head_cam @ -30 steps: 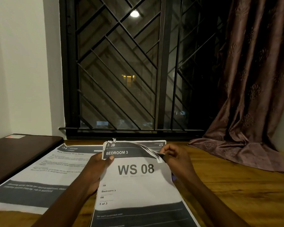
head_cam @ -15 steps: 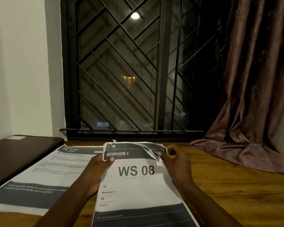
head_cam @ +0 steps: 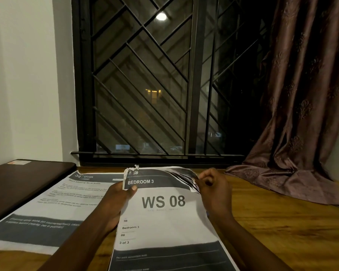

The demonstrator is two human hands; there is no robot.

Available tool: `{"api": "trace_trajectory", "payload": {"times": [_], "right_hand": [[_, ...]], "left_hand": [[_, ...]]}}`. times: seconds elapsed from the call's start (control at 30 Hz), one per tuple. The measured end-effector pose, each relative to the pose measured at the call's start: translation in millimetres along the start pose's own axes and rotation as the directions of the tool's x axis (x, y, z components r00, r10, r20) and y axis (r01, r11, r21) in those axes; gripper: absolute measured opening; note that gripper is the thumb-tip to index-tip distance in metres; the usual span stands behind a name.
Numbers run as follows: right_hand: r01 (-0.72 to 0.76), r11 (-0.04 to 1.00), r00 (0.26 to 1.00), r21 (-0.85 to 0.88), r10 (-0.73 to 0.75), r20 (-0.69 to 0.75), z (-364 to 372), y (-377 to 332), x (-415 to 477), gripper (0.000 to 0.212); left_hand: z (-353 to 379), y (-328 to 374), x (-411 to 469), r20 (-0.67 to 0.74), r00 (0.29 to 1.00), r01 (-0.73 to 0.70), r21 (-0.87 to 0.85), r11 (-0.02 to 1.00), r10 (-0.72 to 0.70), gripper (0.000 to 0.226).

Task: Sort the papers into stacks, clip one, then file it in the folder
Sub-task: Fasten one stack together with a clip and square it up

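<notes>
A stack of printed sheets headed "BEDROOM 3 / WS 08" (head_cam: 164,218) lies in front of me on the wooden table (head_cam: 282,222). My left hand (head_cam: 115,202) pinches its upper left corner, thumb on top of the dark header. My right hand (head_cam: 213,190) grips the curled, fanned upper right corners of the sheets. A small metal clip or staple (head_cam: 136,167) sticks up at the top left corner. A second stack headed "KITCHEN" (head_cam: 57,208) lies flat to the left. A dark folder (head_cam: 22,182) lies at the far left.
A barred window (head_cam: 155,85) stands behind the table. A brown curtain (head_cam: 301,114) hangs at the right and pools on the table's far right corner. A white wall is on the left.
My right hand has slid from the middle of the top edge to the upper right corner, and the fanned sheet corners have moved with it. My left hand holds still.
</notes>
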State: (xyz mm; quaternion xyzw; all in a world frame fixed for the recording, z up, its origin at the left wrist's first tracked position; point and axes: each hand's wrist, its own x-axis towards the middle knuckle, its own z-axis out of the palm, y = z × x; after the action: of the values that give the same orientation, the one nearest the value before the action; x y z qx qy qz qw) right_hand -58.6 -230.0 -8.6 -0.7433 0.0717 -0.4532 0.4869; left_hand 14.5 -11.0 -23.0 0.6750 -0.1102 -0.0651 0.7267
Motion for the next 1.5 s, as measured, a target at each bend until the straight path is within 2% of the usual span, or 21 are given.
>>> {"api": "trace_trajectory", "payload": {"times": [0.13, 0.23, 0.27, 0.33, 0.37, 0.4, 0.47, 0.53, 0.57, 0.67, 0.8, 0.9, 1.0, 1.1, 1.2, 1.27, 1.37, 1.43, 1.5], "right_hand": [[0.116, 0.986, 0.993, -0.123, -0.116, 0.008, -3.7, 1.1, 4.2, 0.036], [0.081, 0.997, 0.985, 0.020, -0.083, 0.153, -6.6, 3.2, 4.0, 0.031], [0.013, 0.994, 0.980, 0.106, -0.034, 0.197, -6.9, 3.1, 4.2, 0.029], [-0.221, 0.924, 0.949, 0.312, 0.130, 0.286, -7.6, -0.4, 2.7, 0.027], [-0.304, 0.882, 0.932, 0.360, 0.198, 0.302, -7.1, -0.2, 3.1, 0.026], [-0.337, 0.882, 0.925, 0.329, 0.246, 0.289, -6.2, 2.1, 4.1, 0.026], [-0.305, 0.941, 0.940, 0.143, 0.274, 0.205, -4.3, 7.5, 5.9, 0.025], [-0.198, 0.980, 0.969, -0.025, 0.200, 0.143, -1.7, 9.7, 5.9, 0.014], [-0.161, 0.985, 0.977, -0.053, 0.167, 0.131, -0.9, 10.0, 5.6, 0.011], [-0.089, 0.995, 0.992, -0.042, 0.092, 0.086, -2.6, 8.2, 6.5, 0.015], [-0.065, 0.997, 0.998, -0.032, 0.065, 0.013, -5.9, 4.8, 6.4, 0.021], [-0.025, 0.999, 0.999, -0.035, 0.027, 0.036, -7.4, 3.0, 2.9, 0.022], [0.092, 0.993, 0.995, -0.067, -0.089, 0.045, -8.2, 2.7, 3.0, 0.033], [0.060, 0.998, 0.990, 0.017, -0.062, 0.130, -10.7, -1.0, 5.7, 0.036], [-0.039, 0.969, 0.961, 0.246, -0.031, 0.275, -14.1, -4.1, 2.4, 0.021], [-0.086, 0.945, 0.967, 0.317, 0.002, 0.255, -13.7, -7.5, -0.9, 0.012], [0.048, 0.986, 0.989, 0.160, -0.069, 0.130, -11.7, -5.1, 2.0, 0.061], [0.017, 0.994, 0.997, 0.112, -0.025, 0.071, -10.2, -3.4, 4.3, 0.072], [-0.084, 0.992, 0.994, 0.090, 0.077, 0.078, -8.9, 4.1, 7.4, 0.070]], "left_hand": [[0.0, 0.7, 0.6, -0.003, 1.000, 0.010, -0.008, 1.000, -0.011, 0.015], [0.4, 0.8, -0.6, 0.005, 1.000, -0.013, 0.002, 1.000, 0.013, 0.016], [0.0, 0.5, -1.3, 0.006, 1.000, -0.021, 0.000, 1.000, 0.021, 0.017], [-1.9, -0.1, -1.2, 0.011, 1.000, -0.028, -0.019, 0.999, 0.028, 0.022], [-2.4, 0.0, -1.2, 0.015, 0.999, -0.029, -0.023, 0.999, 0.030, 0.024], [-2.3, 0.4, -1.4, 0.022, 0.999, -0.030, -0.029, 0.999, 0.030, 0.023], [-0.9, 1.3, -3.5, 0.025, 0.999, -0.020, -0.042, 0.999, 0.021, 0.017], [0.3, 1.4, -3.5, 0.018, 1.000, -0.016, -0.039, 0.999, 0.017, 0.014], [0.4, 1.1, -2.9, 0.016, 1.000, -0.013, -0.036, 0.999, 0.014, 0.014], [0.3, 0.8, -1.8, 0.014, 1.000, -0.024, 0.006, 1.000, 0.024, 0.012], [0.4, 0.4, -1.4, 0.014, 1.000, -0.022, 0.008, 1.000, 0.022, 0.013], [-0.5, -1.0, -0.1, 0.006, 1.000, -0.024, 0.023, 0.999, 0.024, 0.013], [-0.8, -1.7, 1.1, -0.003, 1.000, -0.026, 0.019, 0.999, 0.026, 0.012], [-0.4, -0.6, -0.5, 0.002, 0.999, -0.037, 0.043, 0.998, 0.037, 0.009], [0.2, 1.4, -2.2, 0.010, 1.000, -0.020, 0.002, 1.000, 0.020, 0.012], [-0.4, 1.9, -1.6, 0.006, 1.000, -0.012, 0.007, 1.000, 0.012, 0.015], [-0.3, 2.8, -2.0, -0.004, 1.000, -0.003, 0.003, 1.000, 0.003, 0.016], [0.2, 2.6, -1.8, -0.002, 1.000, 0.009, -0.004, 1.000, -0.009, 0.015], [0.8, 3.1, -2.9, 0.001, 1.000, 0.004, -0.029, 1.000, -0.004, 0.014]]}}
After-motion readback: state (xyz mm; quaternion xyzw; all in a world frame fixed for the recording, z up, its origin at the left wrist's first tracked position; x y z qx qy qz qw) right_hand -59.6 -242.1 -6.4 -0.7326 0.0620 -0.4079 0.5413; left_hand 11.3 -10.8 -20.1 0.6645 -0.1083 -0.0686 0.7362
